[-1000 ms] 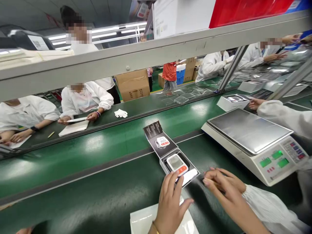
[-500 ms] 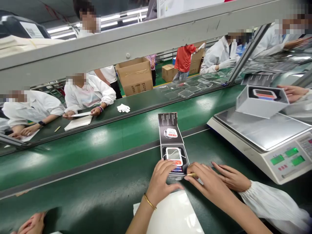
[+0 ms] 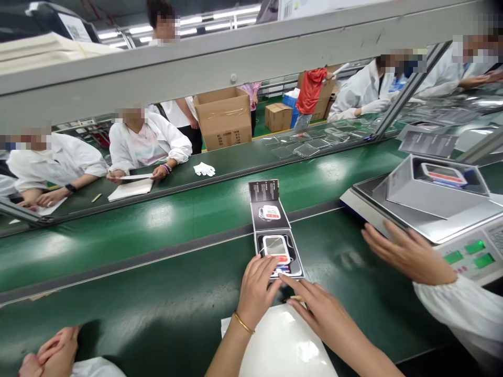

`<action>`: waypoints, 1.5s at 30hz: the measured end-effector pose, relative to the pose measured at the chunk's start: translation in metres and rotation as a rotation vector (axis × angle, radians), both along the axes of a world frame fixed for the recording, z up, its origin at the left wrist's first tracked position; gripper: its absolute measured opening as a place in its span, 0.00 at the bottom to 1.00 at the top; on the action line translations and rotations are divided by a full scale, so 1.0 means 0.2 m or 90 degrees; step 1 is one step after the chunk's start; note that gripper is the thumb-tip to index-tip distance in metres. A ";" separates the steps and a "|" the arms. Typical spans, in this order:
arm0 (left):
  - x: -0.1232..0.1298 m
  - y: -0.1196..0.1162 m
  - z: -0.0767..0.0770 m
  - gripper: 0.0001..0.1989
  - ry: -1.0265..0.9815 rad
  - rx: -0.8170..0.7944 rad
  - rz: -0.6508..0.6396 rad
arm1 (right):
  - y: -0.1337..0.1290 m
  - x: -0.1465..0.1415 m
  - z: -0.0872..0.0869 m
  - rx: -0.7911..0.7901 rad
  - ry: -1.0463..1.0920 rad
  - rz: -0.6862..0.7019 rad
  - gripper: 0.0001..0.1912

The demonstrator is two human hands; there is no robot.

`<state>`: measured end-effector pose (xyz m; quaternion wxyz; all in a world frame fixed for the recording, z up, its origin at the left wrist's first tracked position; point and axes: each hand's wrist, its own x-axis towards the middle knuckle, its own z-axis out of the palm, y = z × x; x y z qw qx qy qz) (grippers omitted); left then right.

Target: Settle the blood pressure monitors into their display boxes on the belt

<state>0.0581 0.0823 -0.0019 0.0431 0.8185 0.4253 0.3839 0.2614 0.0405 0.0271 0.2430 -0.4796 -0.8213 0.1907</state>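
An open black-and-grey box (image 3: 257,251) stands in front of me on the green bench, its printed lid (image 3: 270,212) folded back. Inside lies a white device (image 3: 275,246) with a grey screen and an orange strip, a thin cord and small blue items below it. My left hand (image 3: 257,288) rests its fingertips on the box's lower left part. My right hand (image 3: 322,309) reaches the lower right edge, a small yellowish stick (image 3: 295,298) pinched between its thumb and fingers. White glossy sheets (image 3: 285,340) lie beneath both hands.
At right, a scale (image 3: 424,225) carries another open box (image 3: 432,193); a co-worker's hand (image 3: 408,254) is beside it. Another person's clasped hands (image 3: 57,351) are at lower left. Across the belt (image 3: 157,220) lie a white glove (image 3: 204,168) and clear plastic pieces (image 3: 306,149).
My right hand has moved slightly left and down with the stick. The co-worker's hand has shifted away from mine toward the scale. The box on the scale is no longer held.
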 end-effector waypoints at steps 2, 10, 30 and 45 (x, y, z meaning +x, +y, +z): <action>-0.09 -0.04 -0.01 0.23 0.027 0.018 0.021 | -0.03 -0.04 -0.04 -0.087 0.016 -0.018 0.29; -0.74 -0.27 -0.07 0.24 0.158 0.122 0.179 | -0.15 0.09 -0.08 -0.298 0.035 -0.055 0.11; -0.21 -0.51 -0.13 0.29 0.288 -0.125 -0.101 | -0.19 0.09 -0.01 -0.366 0.080 -0.018 0.11; 0.14 0.02 0.09 0.23 0.097 -0.087 -0.059 | 0.09 0.37 0.17 -0.066 0.086 -0.088 0.08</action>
